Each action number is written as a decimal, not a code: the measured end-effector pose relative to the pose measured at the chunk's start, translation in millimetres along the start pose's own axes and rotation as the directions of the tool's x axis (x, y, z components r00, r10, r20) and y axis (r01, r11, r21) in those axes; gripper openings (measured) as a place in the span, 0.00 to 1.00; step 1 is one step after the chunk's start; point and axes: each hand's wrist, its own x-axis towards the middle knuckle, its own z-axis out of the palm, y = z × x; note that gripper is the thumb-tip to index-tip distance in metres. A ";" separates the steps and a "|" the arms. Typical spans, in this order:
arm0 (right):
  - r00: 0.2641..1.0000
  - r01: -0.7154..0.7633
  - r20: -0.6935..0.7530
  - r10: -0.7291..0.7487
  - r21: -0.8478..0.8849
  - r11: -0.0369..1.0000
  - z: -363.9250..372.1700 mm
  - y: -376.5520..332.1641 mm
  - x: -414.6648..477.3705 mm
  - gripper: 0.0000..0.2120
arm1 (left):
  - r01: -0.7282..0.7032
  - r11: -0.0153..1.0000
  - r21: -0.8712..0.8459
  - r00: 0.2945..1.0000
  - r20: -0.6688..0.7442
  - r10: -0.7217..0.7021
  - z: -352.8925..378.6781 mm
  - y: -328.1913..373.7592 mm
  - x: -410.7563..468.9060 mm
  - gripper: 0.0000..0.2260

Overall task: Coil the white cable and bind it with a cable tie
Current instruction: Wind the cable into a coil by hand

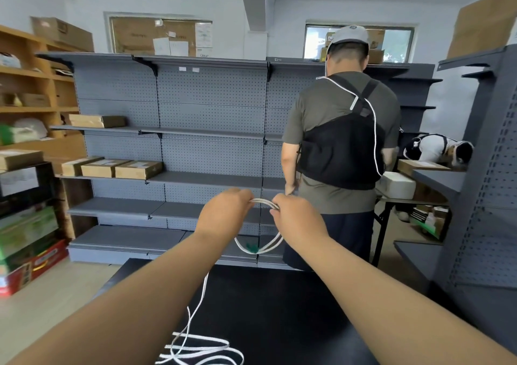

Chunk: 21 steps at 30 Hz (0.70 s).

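Both my arms reach forward over a black table (279, 308). My left hand (223, 213) and my right hand (296, 219) pinch the top of a small coil of white cable (264, 203), held up between them. The coil's lower loops (268, 247) hang below my hands, with a green piece (251, 248) at the bottom. From the coil a strand drops to the table, where the loose cable (195, 348) lies in several loops near the front edge.
Grey pegboard shelving (173, 152) stands behind the table, with cardboard boxes (112, 167) on its left shelves. A person in a grey cap and black vest (341, 141) stands with their back to me at the right. Wooden shelves (28, 99) line the left wall.
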 end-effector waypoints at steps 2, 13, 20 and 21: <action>0.996 0.088 -0.009 -0.090 -0.106 0.990 3.8 -8.4 0.5 0.10 | -0.061 0.988 0.142 0.998 0.013 0.059 -0.2 -5.1 0.0 0.06; 0.999 -0.030 -0.034 0.027 -0.087 0.996 16.9 -33.6 11.8 0.10 | 0.081 0.982 -0.173 0.997 -0.002 -0.083 -1.0 -28.4 -8.9 0.10; 0.949 -0.286 -0.075 0.305 0.193 0.939 27.7 -41.1 20.8 0.11 | 0.222 0.858 -0.463 0.973 0.043 -0.228 4.7 -47.8 -10.4 0.06; 0.937 -0.320 -0.069 0.343 0.225 0.920 28.3 -41.8 22.2 0.11 | 0.244 0.835 -0.494 0.967 0.058 -0.248 5.3 -50.5 -10.2 0.05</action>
